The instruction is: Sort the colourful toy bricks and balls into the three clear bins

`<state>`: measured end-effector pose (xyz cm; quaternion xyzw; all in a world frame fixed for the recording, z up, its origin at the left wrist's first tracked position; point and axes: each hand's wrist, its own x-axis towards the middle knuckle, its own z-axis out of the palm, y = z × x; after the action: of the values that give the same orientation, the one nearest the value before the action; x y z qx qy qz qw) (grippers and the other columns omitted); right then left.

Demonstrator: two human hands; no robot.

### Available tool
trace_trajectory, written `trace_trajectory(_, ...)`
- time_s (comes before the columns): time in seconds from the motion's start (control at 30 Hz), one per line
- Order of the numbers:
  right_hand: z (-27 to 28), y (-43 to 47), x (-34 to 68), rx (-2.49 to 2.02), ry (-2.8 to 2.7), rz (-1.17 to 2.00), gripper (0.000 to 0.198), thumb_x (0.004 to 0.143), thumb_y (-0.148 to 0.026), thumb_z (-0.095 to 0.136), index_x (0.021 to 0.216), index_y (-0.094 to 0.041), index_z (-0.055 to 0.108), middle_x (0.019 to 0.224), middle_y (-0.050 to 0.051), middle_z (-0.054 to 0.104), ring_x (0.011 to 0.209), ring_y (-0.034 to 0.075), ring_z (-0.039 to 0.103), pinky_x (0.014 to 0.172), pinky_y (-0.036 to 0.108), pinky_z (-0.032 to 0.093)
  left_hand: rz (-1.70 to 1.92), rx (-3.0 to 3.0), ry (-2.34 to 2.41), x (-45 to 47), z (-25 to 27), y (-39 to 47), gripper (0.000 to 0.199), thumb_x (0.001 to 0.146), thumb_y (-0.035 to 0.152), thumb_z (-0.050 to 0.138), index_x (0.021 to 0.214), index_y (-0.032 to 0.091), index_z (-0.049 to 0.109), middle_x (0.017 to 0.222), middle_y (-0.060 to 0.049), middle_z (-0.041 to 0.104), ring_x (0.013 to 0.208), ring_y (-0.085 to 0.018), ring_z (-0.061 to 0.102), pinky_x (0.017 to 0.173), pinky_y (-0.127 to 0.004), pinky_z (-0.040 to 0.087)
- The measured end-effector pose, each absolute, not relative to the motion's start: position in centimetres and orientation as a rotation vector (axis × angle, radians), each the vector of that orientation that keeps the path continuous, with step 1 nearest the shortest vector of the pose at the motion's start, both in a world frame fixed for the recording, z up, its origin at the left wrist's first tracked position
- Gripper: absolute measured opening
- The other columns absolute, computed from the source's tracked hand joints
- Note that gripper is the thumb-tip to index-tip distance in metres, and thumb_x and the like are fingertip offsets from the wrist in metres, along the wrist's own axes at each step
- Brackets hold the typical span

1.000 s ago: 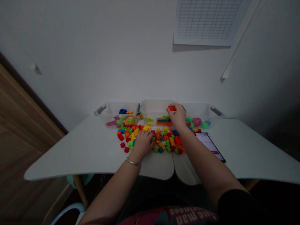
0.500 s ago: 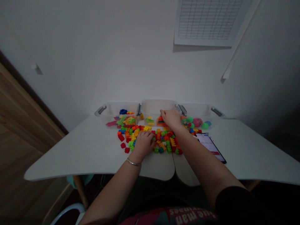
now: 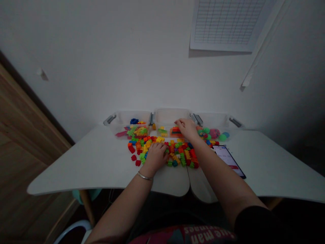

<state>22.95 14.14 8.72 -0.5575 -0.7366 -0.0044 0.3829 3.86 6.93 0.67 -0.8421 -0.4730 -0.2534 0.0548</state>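
A heap of small plastic building bricks (image 3: 181,157) in red, yellow, green, orange and blue lies on the table in front of me. My left hand (image 3: 156,156) rests palm down on the heap's left half, its loosely bent fingers apart over the bricks and no brick visibly gripped. Over the front of the middle clear plastic bin (image 3: 172,116) is my right hand (image 3: 188,129), fingers extended to the left with nothing seen in them. Below its fingertips, orange and red bricks (image 3: 175,131) sit inside that bin, beside a few green and yellow pieces.
The left clear bin (image 3: 124,117) contains blue, green, yellow and pink pieces. Green balls and pink pieces fill part of the right clear bin (image 3: 215,117). A phone (image 3: 229,161) lies right of the heap, close to my right forearm. The white table (image 3: 88,162) has a seam near its middle.
My right hand has shifted very slightly at the middle bin, and its fingers look a little straighter. The left hand stays on the heap.
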Motion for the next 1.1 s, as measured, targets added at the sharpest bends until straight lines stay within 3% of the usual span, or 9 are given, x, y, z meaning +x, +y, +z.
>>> trace_trajectory(0.17,8.1,13.4,23.0,-0.985,-1.464,0.314,0.036,0.093,-0.038,0.037,0.099,-0.018,0.065,0.094,0.008,0.072,0.092,0.019,0.066,0.084,0.034,0.051,-0.772,-2.557,-1.436,3.9,0.6,7.0,0.019,0.084,0.023,0.056,0.101,0.022,0.065,0.105,-0.007,0.066,0.099,-0.024,0.056,0.095,-0.044,0.042)
trace_trajectory(0.37,6.3,11.5,23.1,-1.061,-1.490,0.488,0.031,0.090,-0.038,0.042,0.090,-0.020,0.066,0.087,0.006,0.072,0.085,0.020,0.067,0.081,0.035,0.054,-0.771,-2.573,-1.436,3.9,0.9,6.9,0.020,0.082,0.020,0.058,0.100,0.022,0.065,0.105,-0.007,0.066,0.100,-0.024,0.057,0.095,-0.043,0.042)
trace_trajectory(0.53,3.7,8.9,23.2,-1.262,-1.881,0.260,0.023,0.090,-0.029,0.047,0.088,-0.020,0.068,0.093,0.006,0.072,0.091,0.021,0.065,0.086,0.035,0.050,-0.743,-2.573,-1.430,4.0,1.2,6.6,0.022,0.081,0.019,0.058,0.102,0.022,0.064,0.105,-0.006,0.067,0.100,-0.024,0.056,0.094,-0.041,0.043)
trace_trajectory(0.7,2.1,7.1,23.2,-1.400,-2.108,-0.072,0.019,0.087,-0.022,0.054,0.099,-0.018,0.068,0.102,0.008,0.071,0.098,0.024,0.062,0.090,0.036,0.046,-0.732,-2.564,-1.428,4.1,1.2,6.6,0.023,0.081,0.019,0.058,0.103,0.021,0.063,0.107,-0.007,0.067,0.101,-0.025,0.056,0.094,-0.041,0.042)
trace_trajectory(1.1,1.1,7.5,23.1,-1.534,-2.122,-0.160,0.026,0.088,-0.030,0.057,0.109,-0.017,0.065,0.107,0.011,0.068,0.101,0.026,0.059,0.089,0.037,0.045,-0.719,-2.561,-1.425,4.1,0.9,6.7,0.024,0.081,0.020,0.058,0.104,0.021,0.063,0.107,-0.006,0.066,0.102,-0.025,0.056,0.096,-0.041,0.042)
